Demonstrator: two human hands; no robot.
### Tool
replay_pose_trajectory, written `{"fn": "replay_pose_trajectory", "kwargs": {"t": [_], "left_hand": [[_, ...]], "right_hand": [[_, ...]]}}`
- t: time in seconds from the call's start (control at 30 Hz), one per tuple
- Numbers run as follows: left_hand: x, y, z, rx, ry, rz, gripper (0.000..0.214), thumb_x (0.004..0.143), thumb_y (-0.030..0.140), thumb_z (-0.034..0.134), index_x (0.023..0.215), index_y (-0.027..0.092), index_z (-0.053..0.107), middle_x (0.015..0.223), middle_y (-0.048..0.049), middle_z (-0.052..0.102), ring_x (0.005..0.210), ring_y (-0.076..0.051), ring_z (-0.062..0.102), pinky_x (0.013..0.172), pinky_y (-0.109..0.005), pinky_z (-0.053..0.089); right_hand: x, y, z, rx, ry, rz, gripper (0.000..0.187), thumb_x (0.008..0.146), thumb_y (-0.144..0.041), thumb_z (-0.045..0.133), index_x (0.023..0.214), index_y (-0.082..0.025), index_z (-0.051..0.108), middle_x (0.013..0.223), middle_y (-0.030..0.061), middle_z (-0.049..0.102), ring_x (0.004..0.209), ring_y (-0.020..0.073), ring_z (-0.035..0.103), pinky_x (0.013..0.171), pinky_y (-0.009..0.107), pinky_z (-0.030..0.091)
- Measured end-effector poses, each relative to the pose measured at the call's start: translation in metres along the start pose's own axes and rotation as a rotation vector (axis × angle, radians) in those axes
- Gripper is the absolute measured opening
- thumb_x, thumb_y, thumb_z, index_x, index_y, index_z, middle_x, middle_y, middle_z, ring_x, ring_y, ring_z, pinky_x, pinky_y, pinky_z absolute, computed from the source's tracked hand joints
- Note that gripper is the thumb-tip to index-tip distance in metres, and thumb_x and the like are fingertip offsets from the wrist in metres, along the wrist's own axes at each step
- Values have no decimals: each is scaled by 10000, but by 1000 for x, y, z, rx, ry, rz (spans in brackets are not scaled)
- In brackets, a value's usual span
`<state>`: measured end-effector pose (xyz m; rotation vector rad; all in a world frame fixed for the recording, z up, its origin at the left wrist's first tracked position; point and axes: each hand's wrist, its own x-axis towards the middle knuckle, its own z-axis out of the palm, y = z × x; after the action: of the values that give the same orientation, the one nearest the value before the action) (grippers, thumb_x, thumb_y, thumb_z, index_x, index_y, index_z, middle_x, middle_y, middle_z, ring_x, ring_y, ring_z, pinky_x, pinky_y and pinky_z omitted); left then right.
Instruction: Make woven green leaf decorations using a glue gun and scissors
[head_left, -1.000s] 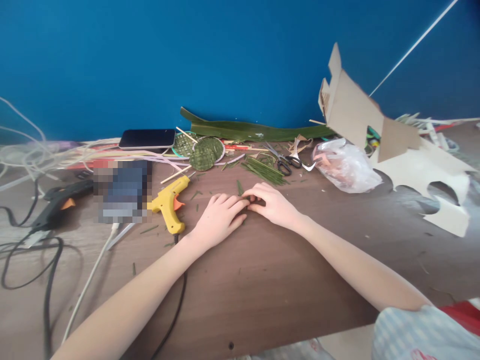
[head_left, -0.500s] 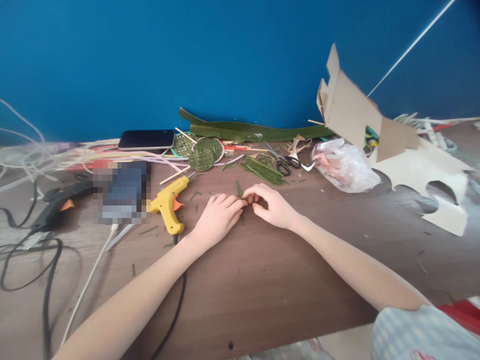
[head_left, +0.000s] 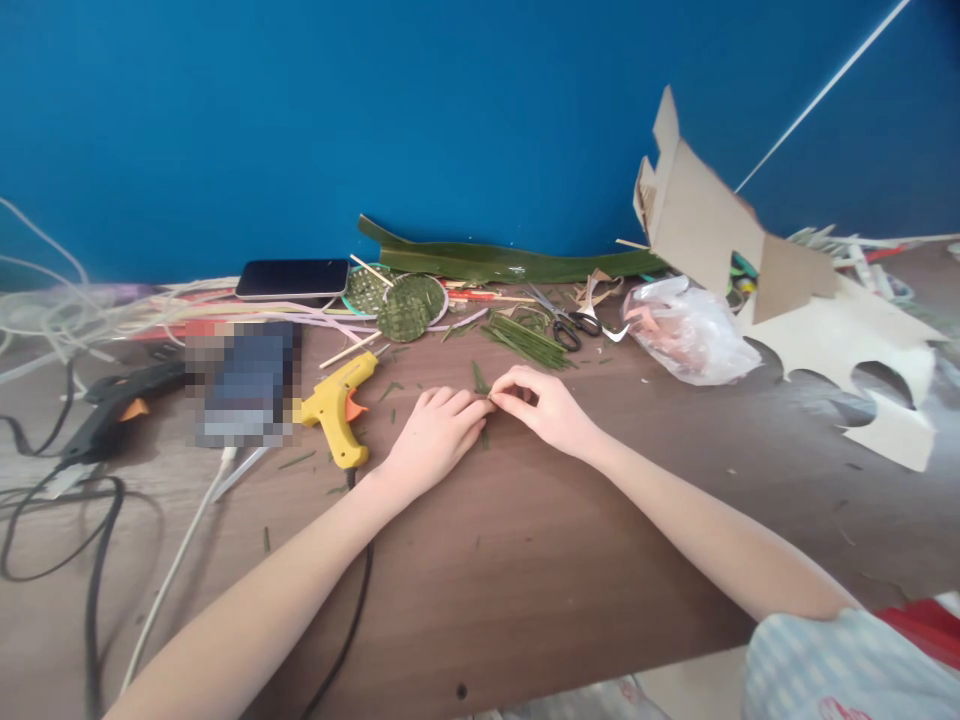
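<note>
My left hand point(head_left: 441, 436) lies low over the tabletop point(head_left: 525, 560), its fingers close together and curled over small green leaf strips point(head_left: 479, 377). Bits of green poke out above and below its fingertips. Right beside it, my right hand point(head_left: 549, 408) is closed in a pinch, thumb against forefinger, at the end of the same small piece. Most of what the fingertips hold is hidden. Behind the hands lies a bundle of cut green leaf strips point(head_left: 527, 341). Scissors point(head_left: 576, 328) with black handles rest beside the bundle.
Left of my hands lie a yellow glue gun point(head_left: 335, 412) with its cord, a blurred-out device point(head_left: 251, 380), and a black glue gun point(head_left: 124, 410). Woven green discs point(head_left: 412, 307), a phone point(head_left: 292, 279) and a long leaf point(head_left: 510, 262) line the wall. Rightward are a plastic bag point(head_left: 690, 332) and cut cardboard point(head_left: 712, 215).
My right thumb has come up against the forefinger, narrowing the gap into a tight pinch beside the left fingertips. My left hand has hardly moved.
</note>
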<state>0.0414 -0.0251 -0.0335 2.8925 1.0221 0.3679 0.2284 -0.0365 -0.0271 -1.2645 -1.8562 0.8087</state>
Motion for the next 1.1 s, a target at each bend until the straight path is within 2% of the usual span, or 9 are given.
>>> {"fn": "replay_pose_trajectory", "kwargs": {"t": [0.13,0.37,0.6,0.73,0.83,0.97,1.1], "left_hand": [[-1,0,-1,-53,2,-15,250,921,259,346,1063,203,544,955,-41,609,875,-197,488,788,-333,370],[-2,-2,0,-77,14,-12,242,919,252,356,1069,210,541,982,-34,613,894,-193,488,800,-329,369],[-1,-2,2,-98,17,-22,239,920,253,353,1065,216,539,996,-28,618,902,-191,490,808,-328,366],[-1,-2,2,-121,12,-28,236,921,257,350,1059,214,536,1015,-29,620,903,-191,494,812,-332,369],[-1,-3,1,-158,18,-39,239,919,264,353,1084,211,518,1033,-31,621,918,-190,502,825,-335,374],[-1,-2,-1,-199,17,-93,237,905,235,375,1105,192,494,1012,-42,630,932,-193,517,845,-343,384],[-1,-1,-2,-253,10,-144,239,884,165,377,1100,185,478,1058,-39,625,964,-188,527,876,-346,383]], "right_hand": [[-3,3,-4,29,9,-15,82,816,-206,520,746,-185,558,771,15,578,727,135,513,643,267,396],[-8,8,-8,-92,-71,-231,89,773,-125,547,705,-183,556,789,33,614,770,155,517,769,320,411],[-8,10,-7,-236,-140,-302,75,772,-176,596,704,-197,622,794,25,650,825,178,531,779,353,382],[-9,8,-9,-238,-166,-348,77,776,-198,607,705,-202,637,791,14,663,833,176,546,789,359,372],[-9,7,-11,-165,-123,-334,98,800,-187,568,722,-194,626,779,19,668,811,168,558,780,347,394],[-8,10,-11,-145,62,-205,96,811,-151,525,765,-181,603,789,38,645,775,164,540,751,327,417],[-7,13,-8,-231,47,-178,80,795,-139,541,819,-185,602,841,39,635,808,174,520,767,336,403]]}}
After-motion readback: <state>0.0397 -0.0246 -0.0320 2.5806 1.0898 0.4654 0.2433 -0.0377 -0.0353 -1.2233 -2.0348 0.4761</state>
